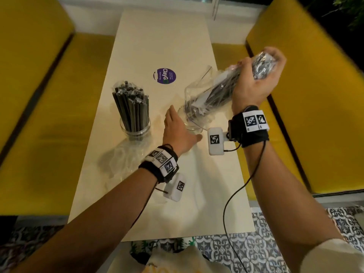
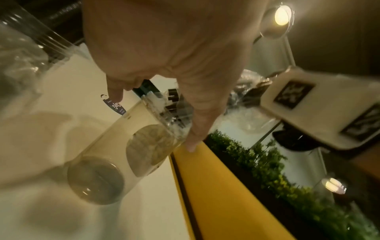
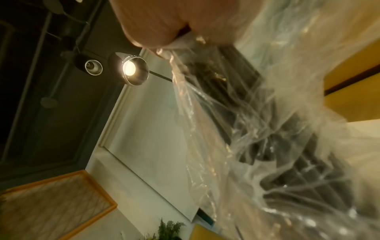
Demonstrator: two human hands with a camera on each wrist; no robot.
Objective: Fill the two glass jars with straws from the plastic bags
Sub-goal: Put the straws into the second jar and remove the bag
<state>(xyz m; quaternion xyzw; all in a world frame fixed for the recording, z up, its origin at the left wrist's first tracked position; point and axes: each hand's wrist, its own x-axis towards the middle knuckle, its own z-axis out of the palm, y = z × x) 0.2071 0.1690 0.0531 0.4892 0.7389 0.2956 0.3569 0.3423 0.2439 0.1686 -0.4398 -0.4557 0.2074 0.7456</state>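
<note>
One glass jar (image 1: pixel 136 127) at the table's left stands packed with black straws (image 1: pixel 131 104). The second glass jar (image 1: pixel 194 128) (image 2: pixel 115 154) stands mid-table. My left hand (image 1: pixel 185 123) (image 2: pixel 153 121) holds it near the rim, thumb on one side and fingers on the other. My right hand (image 1: pixel 262 64) (image 3: pixel 180 35) grips the closed end of a clear plastic bag (image 1: pixel 216 89) (image 3: pixel 257 129) full of black straws. The bag tilts down to the left, its open end at the second jar's mouth. No straws show lower down in this jar in the left wrist view.
An empty crumpled plastic bag (image 1: pixel 122 160) lies in front of the filled jar. A purple round sticker (image 1: pixel 164 75) marks the cream table (image 1: pixel 157 36) farther back. Yellow benches (image 1: pixel 39 95) run along both long sides. A black cable (image 1: pixel 242 186) hangs from my right wrist.
</note>
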